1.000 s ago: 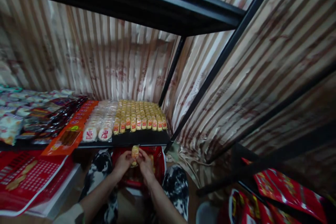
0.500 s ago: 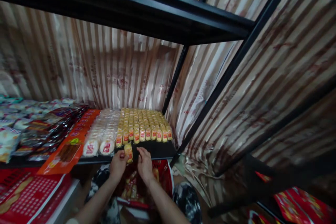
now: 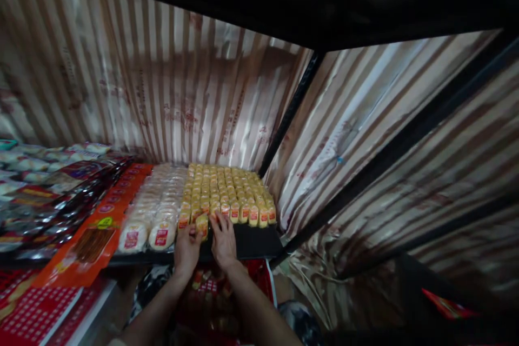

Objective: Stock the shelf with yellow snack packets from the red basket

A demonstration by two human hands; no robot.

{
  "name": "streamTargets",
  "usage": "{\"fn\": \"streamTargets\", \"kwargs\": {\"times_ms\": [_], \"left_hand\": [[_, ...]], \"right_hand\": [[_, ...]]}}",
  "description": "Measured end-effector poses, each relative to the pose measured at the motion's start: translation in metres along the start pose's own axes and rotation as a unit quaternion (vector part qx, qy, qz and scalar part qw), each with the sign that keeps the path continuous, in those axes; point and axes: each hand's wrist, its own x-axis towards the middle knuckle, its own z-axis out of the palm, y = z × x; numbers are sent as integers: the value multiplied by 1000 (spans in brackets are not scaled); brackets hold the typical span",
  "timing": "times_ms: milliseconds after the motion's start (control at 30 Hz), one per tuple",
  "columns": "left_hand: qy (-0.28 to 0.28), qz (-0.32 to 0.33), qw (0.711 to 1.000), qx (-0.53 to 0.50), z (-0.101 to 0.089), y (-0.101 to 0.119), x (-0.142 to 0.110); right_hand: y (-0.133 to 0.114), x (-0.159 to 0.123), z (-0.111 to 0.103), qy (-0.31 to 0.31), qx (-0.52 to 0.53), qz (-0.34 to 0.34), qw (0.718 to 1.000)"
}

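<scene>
My left hand pinches a small yellow wrapped snack cake with a red label, held just before the front row. Beside it, my right hand has its fingers stretched out, the tips touching the front of the rows of yellow snack cakes. These packs stand in tight rows on the black shelf. Left of them are rows of round white wrapped cakes with red labels. Below my forearms a red box holds more small packs, partly hidden.
An orange snack bag hangs over the shelf edge on the left, by dark shiny packets. A red checked carton stands lower left. Black posts and a dark upper shelf frame the space before striped sheeting.
Both hands have moved up toward the yellow rows, the left one carrying its snack cake. My right fingers now touch the front row. The view has come closer to the shelf.
</scene>
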Motion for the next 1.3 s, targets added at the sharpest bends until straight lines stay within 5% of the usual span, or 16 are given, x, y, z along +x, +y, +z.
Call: {"fn": "streamTargets", "kwargs": {"times_ms": [467,733,1033,1300], "left_hand": [[-20,-1,991,130,24,21,9],[43,72,983,161,30,3,16],[43,217,949,224,35,-16,12],[60,235,945,217,40,-26,11]], "right_hand": [[16,-10,14,1,20,25,999],[16,-10,15,28,2,-1,1000],[15,-11,16,60,-2,-18,998],[16,-9,14,31,-7,-30,999]]}}
